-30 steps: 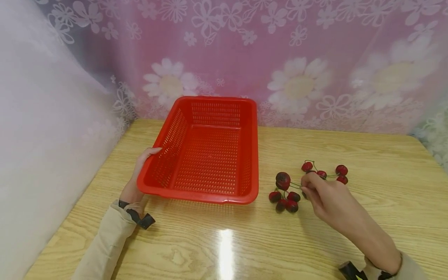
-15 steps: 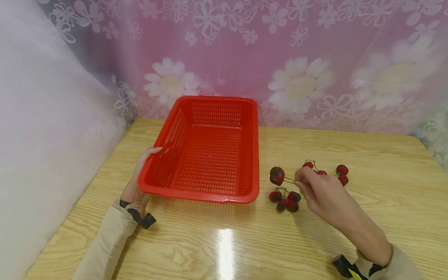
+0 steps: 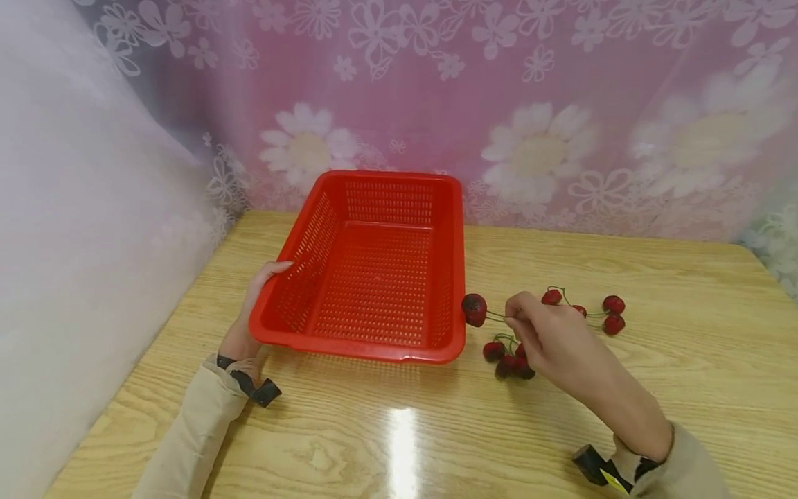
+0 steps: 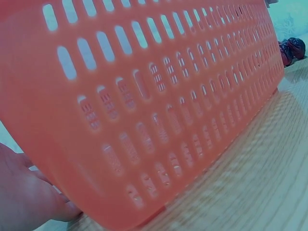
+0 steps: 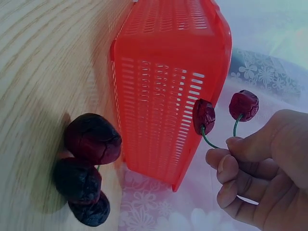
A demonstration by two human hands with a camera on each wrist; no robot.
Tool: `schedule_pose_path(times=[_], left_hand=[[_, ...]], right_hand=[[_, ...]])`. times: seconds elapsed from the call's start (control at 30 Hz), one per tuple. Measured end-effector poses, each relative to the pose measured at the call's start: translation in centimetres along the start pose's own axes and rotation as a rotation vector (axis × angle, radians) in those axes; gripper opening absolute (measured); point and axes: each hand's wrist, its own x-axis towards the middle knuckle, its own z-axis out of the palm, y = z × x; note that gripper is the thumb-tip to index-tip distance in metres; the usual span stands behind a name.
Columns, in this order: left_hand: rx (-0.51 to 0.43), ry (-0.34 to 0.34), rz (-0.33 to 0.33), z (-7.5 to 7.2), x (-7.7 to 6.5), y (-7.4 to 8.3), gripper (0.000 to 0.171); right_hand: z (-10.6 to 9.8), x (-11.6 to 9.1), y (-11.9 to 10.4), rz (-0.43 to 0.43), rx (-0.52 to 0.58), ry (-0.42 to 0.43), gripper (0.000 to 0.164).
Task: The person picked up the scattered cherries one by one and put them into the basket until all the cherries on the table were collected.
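My left hand (image 3: 252, 308) grips the left side of a red plastic basket (image 3: 368, 352), thumb over the rim and fingers outside. Inside, the perforated bottom shows bare. With thumb and fingers my right hand (image 3: 564, 346) pinches the green stems of a pair of dark red cherries (image 3: 474, 310). In the head view they hang beside the basket's right rim. The right wrist view separates the two cherries (image 5: 244, 105), both off the table. Below them lies a cluster of several cherries (image 3: 508, 366), partly behind the right hand.
Farther right on the wooden table (image 3: 686, 360) lie more cherries (image 3: 614, 324), joined by green stems, some partly hidden by the right hand. A pink flowered curtain (image 3: 424, 104) hangs behind the table's back edge. White sheeting (image 3: 93, 242) borders the left side.
My right hand has moved left and slightly up, bringing the cherry pair from over the table cluster to the basket's right rim. My left hand keeps its hold on the basket.
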Motion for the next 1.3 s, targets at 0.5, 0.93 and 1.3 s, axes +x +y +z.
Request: schedule_pose_path(times=[0.5,0.93,1.3], left_hand=[[0.010,-0.020,0.020,0.2,0.4,-0.2,0.033],[-0.030,-0.061,0.007,-0.2,0.1,-0.1,0.034],[-0.070,-0.078,-0.011,-0.3,0.4,-0.2,0.037]], right_hand=[[0.4,2.6,-1.9,-0.038,0.034,-0.012,0.016],[-0.9,2.7,-2.7,-0.028,-0.020,-0.023,0.016],[-2.2,2.6,-2.2,-0.030,-0.063,0.046,0.019]])
